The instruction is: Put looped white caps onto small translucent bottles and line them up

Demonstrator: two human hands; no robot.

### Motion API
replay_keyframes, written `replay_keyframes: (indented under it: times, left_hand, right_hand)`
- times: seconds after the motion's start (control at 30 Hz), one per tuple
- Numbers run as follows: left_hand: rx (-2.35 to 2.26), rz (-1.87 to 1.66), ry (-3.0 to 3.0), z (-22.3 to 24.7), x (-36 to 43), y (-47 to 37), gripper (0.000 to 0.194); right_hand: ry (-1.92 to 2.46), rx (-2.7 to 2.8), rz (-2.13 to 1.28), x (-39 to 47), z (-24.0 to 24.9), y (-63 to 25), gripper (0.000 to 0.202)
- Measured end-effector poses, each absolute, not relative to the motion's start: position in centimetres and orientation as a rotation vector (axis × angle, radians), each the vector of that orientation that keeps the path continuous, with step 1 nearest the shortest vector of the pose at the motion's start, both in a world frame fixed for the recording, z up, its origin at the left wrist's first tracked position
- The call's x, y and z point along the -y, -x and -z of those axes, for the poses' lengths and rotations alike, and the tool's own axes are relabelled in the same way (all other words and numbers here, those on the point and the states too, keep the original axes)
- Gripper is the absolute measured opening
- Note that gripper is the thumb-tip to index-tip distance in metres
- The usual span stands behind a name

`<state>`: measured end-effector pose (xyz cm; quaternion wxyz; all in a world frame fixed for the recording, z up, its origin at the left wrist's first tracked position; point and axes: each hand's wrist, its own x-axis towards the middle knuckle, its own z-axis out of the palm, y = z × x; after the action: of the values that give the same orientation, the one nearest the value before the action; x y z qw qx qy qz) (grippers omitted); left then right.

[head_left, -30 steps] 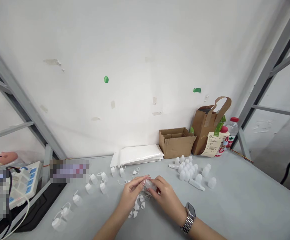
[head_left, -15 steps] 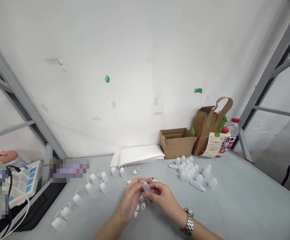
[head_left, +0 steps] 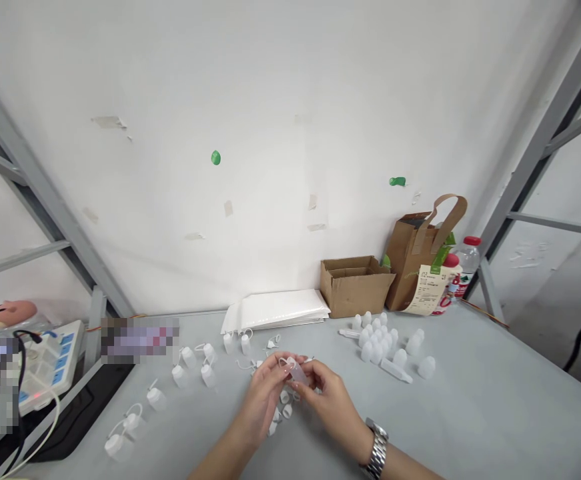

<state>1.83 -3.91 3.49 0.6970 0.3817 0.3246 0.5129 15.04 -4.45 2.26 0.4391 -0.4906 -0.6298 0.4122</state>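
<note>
A small translucent plastic bottle (head_left: 298, 373) is held between my two hands over the front middle of the table. My left hand (head_left: 269, 390) pinches its white cap end, where a thin strap loops up. Fingers and thumb of my right hand (head_left: 324, 387) close on the bottle's body; a metal watch (head_left: 376, 448) is on that wrist. Loose white caps (head_left: 286, 410) with straps lie beneath and between the hands. To the left stand several capped bottles (head_left: 208, 375). Several uncapped bottles (head_left: 376, 343) are grouped on the right, with a clear pipette-like tube (head_left: 396, 371) beside them.
White padded envelopes (head_left: 280, 309) lie against the wall. Beside them are an open cardboard box (head_left: 356, 293), a brown paper bag (head_left: 406, 260) and a red-capped drink bottle (head_left: 467, 257). A power strip (head_left: 53, 360) with cables and a black panel (head_left: 83, 413) occupy the left side.
The small bottle has turned to a more slanted position in my hands, and its cap strap now shows above my left fingers. My right hand has shifted slightly.
</note>
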Motion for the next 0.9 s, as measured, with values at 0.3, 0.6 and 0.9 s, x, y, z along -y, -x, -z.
replay_keyframes:
  times: [0.3, 0.6, 0.9]
  left_hand:
    - [-0.711, -1.133, -0.863, -3.5, 3.8, -2.1, 0.022]
    - [-0.71, -1.063, -0.814, -3.3, 3.4, -1.8, 0.025]
    - [-0.582, -1.004, -0.691, -2.3, 3.0, -1.6, 0.021]
  right_hand:
    - [1.222, 1.677, -0.761, 4.7, -1.3, -15.3, 0.009]
    - [1.195, 1.435, -1.159, 4.0, -1.9, -15.3, 0.017]
    - [0.96, 1.218, -1.599, 3.7, -2.8, -15.2, 0.029]
